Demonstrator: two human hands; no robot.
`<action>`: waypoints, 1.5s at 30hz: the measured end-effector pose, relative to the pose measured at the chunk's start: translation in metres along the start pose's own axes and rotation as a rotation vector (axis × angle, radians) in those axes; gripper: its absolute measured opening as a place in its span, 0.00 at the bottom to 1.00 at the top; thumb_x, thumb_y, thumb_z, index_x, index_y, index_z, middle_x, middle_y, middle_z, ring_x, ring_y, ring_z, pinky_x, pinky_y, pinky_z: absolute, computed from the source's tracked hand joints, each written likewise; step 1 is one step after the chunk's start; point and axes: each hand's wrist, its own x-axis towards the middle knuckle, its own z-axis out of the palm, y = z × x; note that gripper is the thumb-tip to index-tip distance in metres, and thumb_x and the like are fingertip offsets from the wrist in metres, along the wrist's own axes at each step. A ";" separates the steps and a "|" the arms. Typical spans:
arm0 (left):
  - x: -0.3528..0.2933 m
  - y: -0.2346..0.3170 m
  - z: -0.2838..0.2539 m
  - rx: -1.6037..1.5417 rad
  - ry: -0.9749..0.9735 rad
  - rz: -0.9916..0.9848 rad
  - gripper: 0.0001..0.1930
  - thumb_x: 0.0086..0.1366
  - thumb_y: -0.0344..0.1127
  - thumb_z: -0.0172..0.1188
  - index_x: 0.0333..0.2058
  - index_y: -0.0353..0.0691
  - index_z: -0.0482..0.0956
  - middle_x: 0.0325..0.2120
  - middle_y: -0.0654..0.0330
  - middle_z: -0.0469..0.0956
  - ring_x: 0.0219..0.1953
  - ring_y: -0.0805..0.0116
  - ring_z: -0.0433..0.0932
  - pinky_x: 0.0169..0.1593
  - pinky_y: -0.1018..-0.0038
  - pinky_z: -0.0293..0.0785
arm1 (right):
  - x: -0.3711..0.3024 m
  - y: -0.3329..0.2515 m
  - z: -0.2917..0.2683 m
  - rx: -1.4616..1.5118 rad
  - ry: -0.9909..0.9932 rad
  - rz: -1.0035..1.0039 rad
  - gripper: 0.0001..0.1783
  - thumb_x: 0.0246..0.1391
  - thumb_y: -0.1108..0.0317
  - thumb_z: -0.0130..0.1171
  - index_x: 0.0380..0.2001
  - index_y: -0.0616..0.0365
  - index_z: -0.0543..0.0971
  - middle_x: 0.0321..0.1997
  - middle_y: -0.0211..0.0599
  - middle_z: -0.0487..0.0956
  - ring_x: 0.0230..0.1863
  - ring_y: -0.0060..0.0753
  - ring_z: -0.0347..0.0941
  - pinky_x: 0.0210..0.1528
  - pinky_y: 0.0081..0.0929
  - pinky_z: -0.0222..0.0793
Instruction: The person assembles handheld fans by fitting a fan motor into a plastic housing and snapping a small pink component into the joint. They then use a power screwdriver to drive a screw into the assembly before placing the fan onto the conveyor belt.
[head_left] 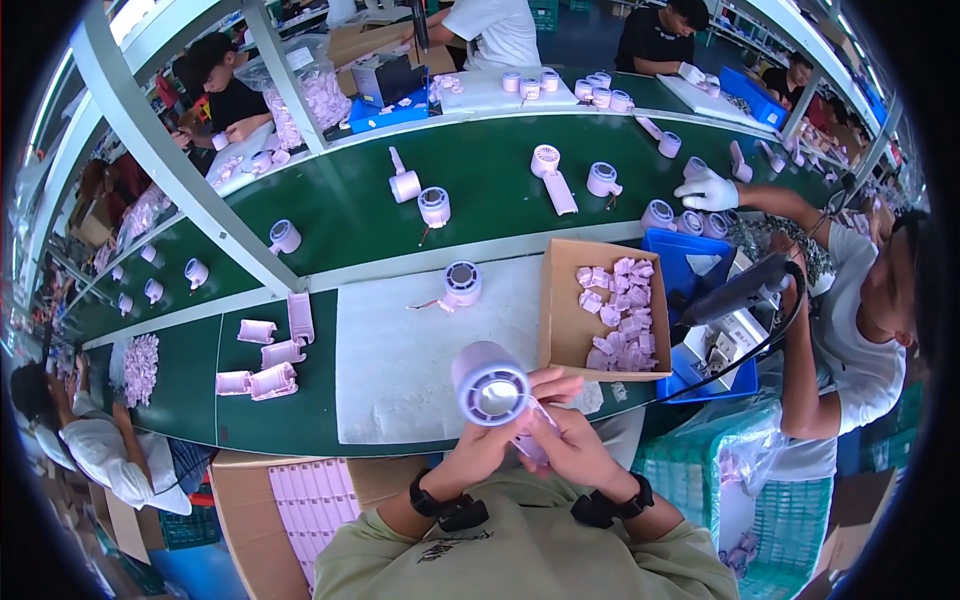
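Note:
A pink handheld fan (478, 362) is between my hands, its round lilac grille ring turned up toward me. My left hand (474, 452) is closed round the fan below its head. The fingers of my right hand (572, 438) are wrapped about the pink handle part (534, 445), which they partly hide. Beyond, on the white mat (385, 365), stands a second fan head (462, 283) with thin wires trailing to its left. Several pink handle shells (272, 380) lie in a group left of the mat.
At the mat's right stands a cardboard box (549, 300) of small pink parts, beside a blue bin (660, 243). A green conveyor (340, 195) carries several fans. On the right, a co-worker's gloved hand (706, 190) reaches over it. Below are a green crate (800, 520) and a carton (250, 520).

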 end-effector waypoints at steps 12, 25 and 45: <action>0.011 -0.008 -0.003 -0.462 0.276 -0.084 0.11 0.66 0.41 0.50 0.36 0.38 0.72 0.18 0.62 0.67 0.17 0.70 0.66 0.22 0.74 0.64 | 0.030 -0.020 -0.116 -0.640 1.541 -0.610 0.46 0.50 0.64 0.70 0.65 0.65 0.54 0.63 0.46 0.63 0.60 0.37 0.63 0.61 0.32 0.59; 0.005 -0.036 -0.003 -0.368 0.104 -0.399 0.11 0.63 0.38 0.50 0.36 0.36 0.75 0.13 0.63 0.64 0.13 0.75 0.59 0.20 0.76 0.55 | -0.041 -0.008 -0.150 0.001 1.263 -0.981 0.22 0.61 0.73 0.55 0.55 0.65 0.62 0.24 0.35 0.75 0.23 0.23 0.71 0.28 0.24 0.69; 0.028 -0.029 0.019 -0.365 0.052 -0.480 0.12 0.67 0.36 0.51 0.38 0.31 0.74 0.19 0.62 0.68 0.18 0.78 0.62 0.24 0.78 0.59 | -0.038 -0.022 -0.126 -0.010 1.308 -0.943 0.18 0.55 0.82 0.53 0.49 0.67 0.67 0.14 0.29 0.65 0.12 0.17 0.60 0.16 0.17 0.55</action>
